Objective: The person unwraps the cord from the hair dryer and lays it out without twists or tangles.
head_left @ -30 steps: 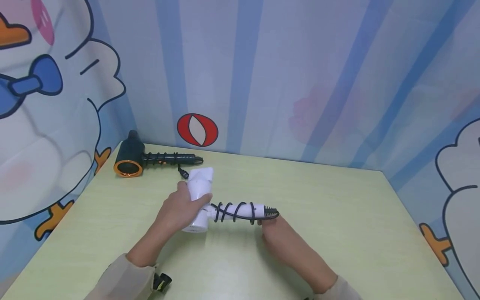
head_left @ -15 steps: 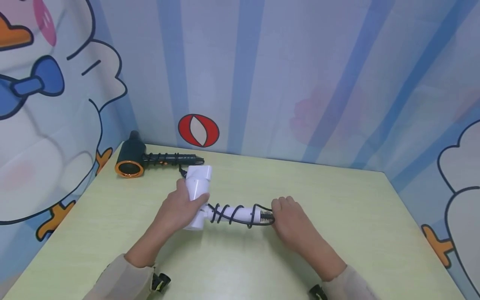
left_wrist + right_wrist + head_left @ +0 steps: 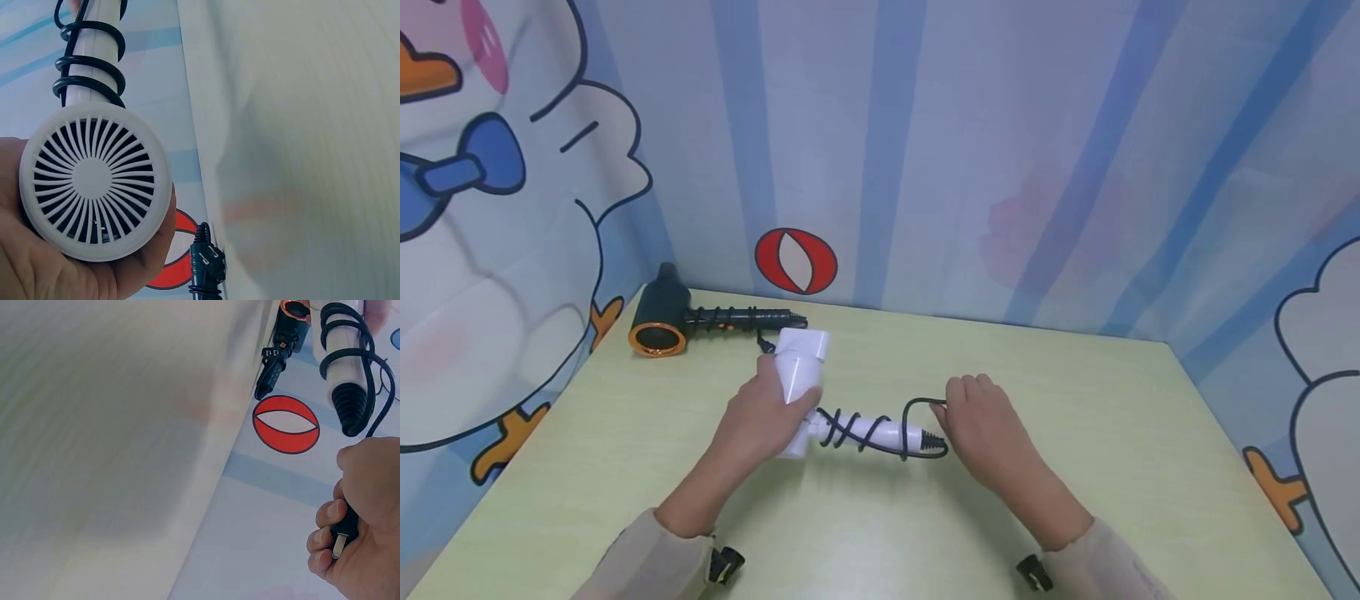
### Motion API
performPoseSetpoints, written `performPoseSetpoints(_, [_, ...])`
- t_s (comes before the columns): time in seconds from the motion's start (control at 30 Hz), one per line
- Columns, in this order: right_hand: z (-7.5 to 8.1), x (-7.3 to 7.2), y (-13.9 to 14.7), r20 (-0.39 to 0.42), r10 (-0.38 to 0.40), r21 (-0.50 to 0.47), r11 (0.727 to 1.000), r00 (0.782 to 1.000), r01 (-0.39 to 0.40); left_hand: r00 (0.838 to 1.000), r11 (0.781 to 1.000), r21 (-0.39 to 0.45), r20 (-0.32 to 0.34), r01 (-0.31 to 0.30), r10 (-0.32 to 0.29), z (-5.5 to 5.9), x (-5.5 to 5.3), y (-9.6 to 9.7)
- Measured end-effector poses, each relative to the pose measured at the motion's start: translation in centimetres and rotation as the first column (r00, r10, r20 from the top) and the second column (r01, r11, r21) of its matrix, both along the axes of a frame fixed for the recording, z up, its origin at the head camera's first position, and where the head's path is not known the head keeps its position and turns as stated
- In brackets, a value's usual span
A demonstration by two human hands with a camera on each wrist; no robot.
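My left hand (image 3: 765, 421) grips a white hair dryer (image 3: 800, 375) round its barrel, above the table. In the left wrist view the dryer's round slatted grille (image 3: 94, 178) faces the camera, with my palm and fingers behind it. A black cord (image 3: 872, 435) winds in several turns round the handle, which points right. Beyond the handle's end, my right hand (image 3: 988, 433) holds the cord's free end. The right wrist view shows its curled fingers round the black plug (image 3: 344, 531), a metal prong sticking out. A loose loop of cord runs from the handle to this hand.
A dark hair dryer (image 3: 660, 312) with an orange ring lies at the table's back left, its cord wrapped round its handle. Its plug lies close behind the white dryer. A printed cloth backdrop (image 3: 940, 167) rises along the back and sides of the table (image 3: 1075, 400).
My right hand has come from under the handle's end to its right and up, drawing the cord's end off into a loose loop. The left hand keeps its grip nearly still.
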State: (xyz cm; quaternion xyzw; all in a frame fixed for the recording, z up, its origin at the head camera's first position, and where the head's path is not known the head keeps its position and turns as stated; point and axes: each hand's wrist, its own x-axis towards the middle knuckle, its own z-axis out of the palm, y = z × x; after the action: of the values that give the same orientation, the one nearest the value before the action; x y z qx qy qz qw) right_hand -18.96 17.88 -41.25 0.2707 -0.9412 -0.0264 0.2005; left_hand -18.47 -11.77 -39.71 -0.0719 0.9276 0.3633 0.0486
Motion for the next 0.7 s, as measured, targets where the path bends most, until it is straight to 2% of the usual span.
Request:
performPoseSetpoints(0.37, [1.9,1.5,-1.3,-0.051,-0.037,0.005,0.999,0.998,0.038,1.000,1.000,-0.008,0.004,-0.019,0.019,-0.1,-0.2,0.5])
performPoseSetpoints(0.57, [2.7,2.7,-1.8,-0.075,-0.033,0.002,0.999,0.997,0.034,1.000,1.000,-0.004,-0.018,-0.021,0.021,-0.4,-0.4,0.6])
performPoseSetpoints(0.7, [2.9,3.7,-2.1,-0.057,-0.031,0.010,0.999,0.998,0.031,0.999,1.000,0.004,-0.036,-0.021,0.021,-0.5,-0.6,0.4])
